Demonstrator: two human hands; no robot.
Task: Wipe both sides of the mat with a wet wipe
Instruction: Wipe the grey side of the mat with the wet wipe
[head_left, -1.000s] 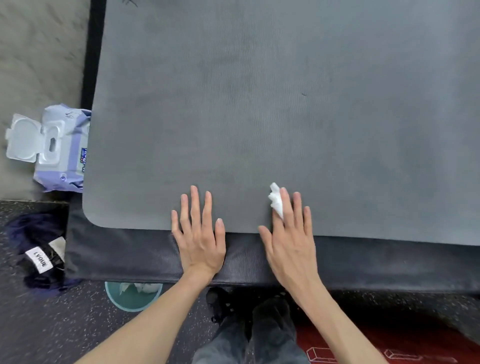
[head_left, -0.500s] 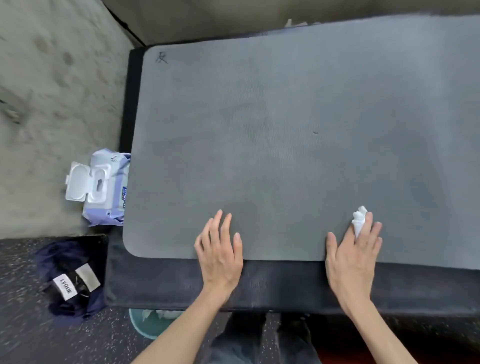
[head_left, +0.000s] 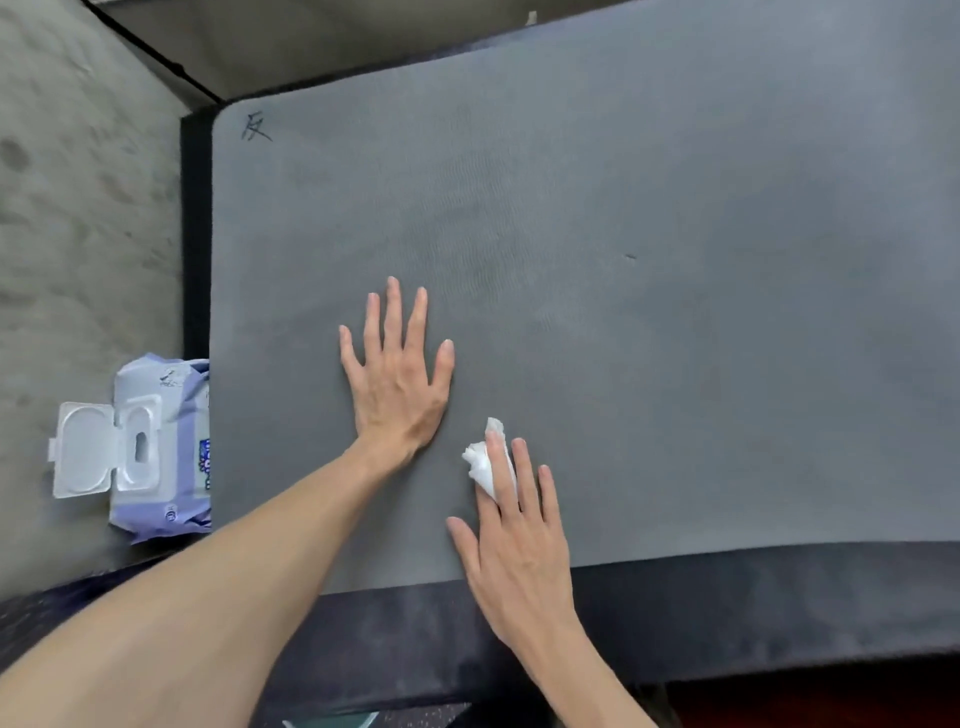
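A large grey mat (head_left: 649, 312) lies flat on a dark padded surface (head_left: 727, 608), with a handwritten black mark near its far left corner. My left hand (head_left: 397, 371) lies flat on the mat with fingers spread, palm down. My right hand (head_left: 514, 540) is near the mat's front edge with straight fingers pressing a crumpled white wet wipe (head_left: 485, 460) onto the mat. The wipe sticks out from under the index and middle fingers.
An opened pack of wet wipes (head_left: 156, 447) with its white lid flipped out lies on the pale floor left of the mat. The dark padded surface runs along the mat's front and left edge. A bit of a green bin (head_left: 332, 721) shows at the bottom.
My right hand slid the wipe leftward along the mat's front part. My left hand moved farther onto the mat. The view shifted closer and to the left.
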